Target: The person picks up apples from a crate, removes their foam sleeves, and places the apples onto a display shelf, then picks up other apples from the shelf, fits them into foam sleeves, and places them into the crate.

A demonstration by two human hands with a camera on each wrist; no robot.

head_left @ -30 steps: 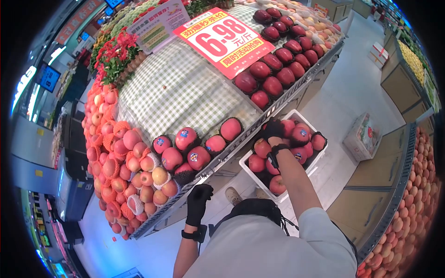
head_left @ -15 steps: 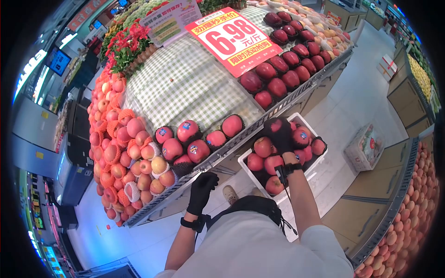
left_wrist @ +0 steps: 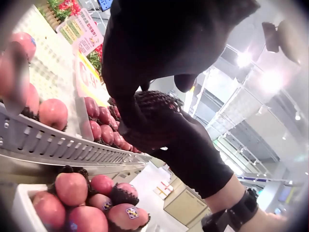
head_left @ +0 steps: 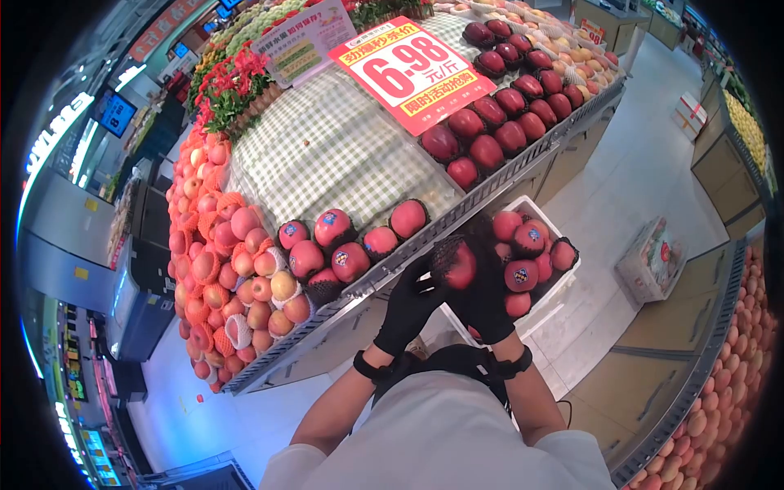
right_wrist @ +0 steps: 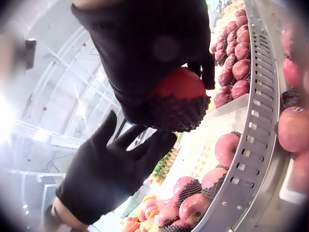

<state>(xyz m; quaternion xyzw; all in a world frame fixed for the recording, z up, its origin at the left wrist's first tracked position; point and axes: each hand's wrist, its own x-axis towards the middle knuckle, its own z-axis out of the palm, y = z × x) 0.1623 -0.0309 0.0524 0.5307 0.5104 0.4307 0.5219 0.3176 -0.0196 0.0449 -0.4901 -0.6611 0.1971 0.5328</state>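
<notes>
Black-gloved right hand (head_left: 483, 302) grasped a round red apple (head_left: 462, 268), half-wrapped in black foam netting (right_wrist: 188, 115), no clear long axis. Netted side faced my black-gloved left hand (right_wrist: 108, 174): fingers extended, just beside it, couldn't tell if touching. Right was nearer. Apple sat my side of the grey slotted metal rail (right_wrist: 255, 126) edging the green-checked fruit display (head_left: 327, 139).

Both forearms (head_left: 339, 406) reach forward, the left grip (head_left: 409, 302) with fingers extended, the right grip (head_left: 483, 305) with fingers curled.
</notes>
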